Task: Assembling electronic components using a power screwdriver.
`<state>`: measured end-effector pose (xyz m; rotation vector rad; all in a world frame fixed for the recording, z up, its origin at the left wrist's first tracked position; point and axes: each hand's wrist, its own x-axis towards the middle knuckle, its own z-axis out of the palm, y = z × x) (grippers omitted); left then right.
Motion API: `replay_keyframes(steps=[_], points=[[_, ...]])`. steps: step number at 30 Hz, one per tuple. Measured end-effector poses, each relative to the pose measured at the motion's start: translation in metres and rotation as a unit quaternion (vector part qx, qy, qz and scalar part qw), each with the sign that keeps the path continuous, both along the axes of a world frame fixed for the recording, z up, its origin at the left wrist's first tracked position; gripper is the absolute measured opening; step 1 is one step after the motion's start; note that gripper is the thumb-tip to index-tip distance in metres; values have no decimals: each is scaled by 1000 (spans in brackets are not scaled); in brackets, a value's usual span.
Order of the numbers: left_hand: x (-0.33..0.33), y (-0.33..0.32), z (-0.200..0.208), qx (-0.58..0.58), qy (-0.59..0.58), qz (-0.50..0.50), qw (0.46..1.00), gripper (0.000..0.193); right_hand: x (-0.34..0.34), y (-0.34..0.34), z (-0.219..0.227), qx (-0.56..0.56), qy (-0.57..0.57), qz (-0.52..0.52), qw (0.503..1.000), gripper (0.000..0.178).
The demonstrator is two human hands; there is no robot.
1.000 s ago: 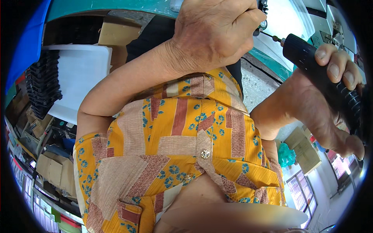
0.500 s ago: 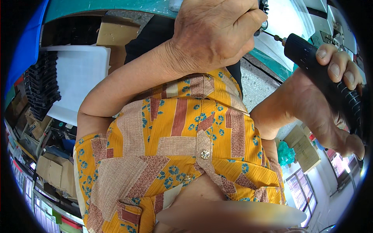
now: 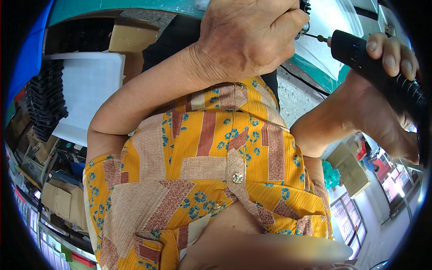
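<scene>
Driver (image 3: 360, 53): one, black, cylindrical, ringed toward the rear; in the right hand (image 3: 374, 105), fingers wrapped over the barrel. Bit (image 3: 317, 37): one, slim, extending from the barrel leftward, away from that grip, its tip at the part; contact cannot be told. Part (image 3: 306, 8): one, small, black, with a bright round piece; at the fingertips of the left hand (image 3: 249, 40), which is clenched about it, mostly hiding it. Sheet (image 3: 328, 47): translucent, beneath and between both grips. Table (image 3: 135, 8): teal, beyond the left hand. Tray (image 3: 94, 83): white, well left of the left grip. Frames (image 3: 42, 99): black, stacked, at the tray's far-left side. Bag (image 3: 331, 174): teal, below the right grip.
</scene>
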<state>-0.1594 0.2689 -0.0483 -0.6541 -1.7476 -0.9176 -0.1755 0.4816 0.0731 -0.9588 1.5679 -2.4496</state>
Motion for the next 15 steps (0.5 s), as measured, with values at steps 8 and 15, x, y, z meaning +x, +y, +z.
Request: replay_keyframes(steps=[8, 15], points=[[-5, 3, -5, -12, 3, 14, 1000, 25, 5, -9, 0, -24, -22, -5, 999, 91], [-4, -2, -11, -37, -21, 12, 999, 26, 11, -18, -1, 13, 66, -65, 996, 85]])
